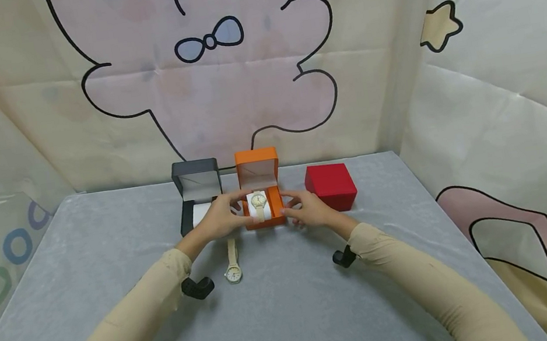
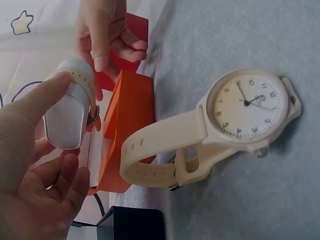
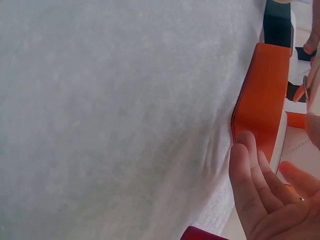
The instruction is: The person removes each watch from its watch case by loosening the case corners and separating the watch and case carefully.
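Observation:
My left hand point(image 1: 224, 216) grips a white watch cushion point(image 2: 65, 122) with a cream-strapped watch point(image 1: 258, 200) wrapped round it. The thumb presses the strap in the left wrist view, and the dial shows in the head view. This cushion is over the opened orange watch box point(image 1: 267, 224). My right hand point(image 1: 308, 208) is at that box's right side, fingers mostly straight, fingertips right at the orange wall point(image 3: 262, 95). A second cream wristwatch point(image 2: 245, 105), its strap fastened in a loop, lies on the grey cloth in front of the boxes.
Left of the orange box, a dark grey watch box point(image 1: 196, 176) stands with its lid up and a white cushion inside. To the right sits a closed red box point(image 1: 331, 185). Grey cloth covers the table point(image 1: 294, 309). A printed curtain point(image 1: 241, 93) hangs behind it.

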Motion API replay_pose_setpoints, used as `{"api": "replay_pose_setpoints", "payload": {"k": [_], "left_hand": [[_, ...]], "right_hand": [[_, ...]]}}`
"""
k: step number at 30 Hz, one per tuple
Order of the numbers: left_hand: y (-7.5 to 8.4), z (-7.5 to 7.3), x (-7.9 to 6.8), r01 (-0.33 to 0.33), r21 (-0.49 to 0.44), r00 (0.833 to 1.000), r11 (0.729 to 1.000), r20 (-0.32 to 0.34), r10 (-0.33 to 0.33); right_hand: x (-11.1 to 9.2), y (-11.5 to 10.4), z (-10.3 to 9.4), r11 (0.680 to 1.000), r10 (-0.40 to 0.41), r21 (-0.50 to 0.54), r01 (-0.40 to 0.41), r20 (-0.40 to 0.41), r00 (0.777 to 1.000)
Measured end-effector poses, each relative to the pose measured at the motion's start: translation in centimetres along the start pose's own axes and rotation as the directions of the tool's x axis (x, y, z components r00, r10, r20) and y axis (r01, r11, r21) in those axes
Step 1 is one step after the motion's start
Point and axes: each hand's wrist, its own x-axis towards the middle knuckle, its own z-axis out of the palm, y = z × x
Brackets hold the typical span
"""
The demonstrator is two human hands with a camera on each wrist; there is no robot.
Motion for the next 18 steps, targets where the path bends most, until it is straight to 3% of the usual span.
{"api": "replay_pose_setpoints", "payload": {"k": [9,18], "left_hand": [[-0.1,0.4,-0.4,-0.023,0.016,1.0,1.0,-0.015,0.023],[0.3,0.8,-0.9,0.008,-0.008,1.0,1.0,0.005,-0.008]], "right_hand": [[-0.8,-0.3,-0.2,0.998,-0.059,0.019,0.06,-0.039,0.998],[-1.9,-1.3,-0.8,0.993,-0.114,0.0,0.115,-0.077,0.99]]}}
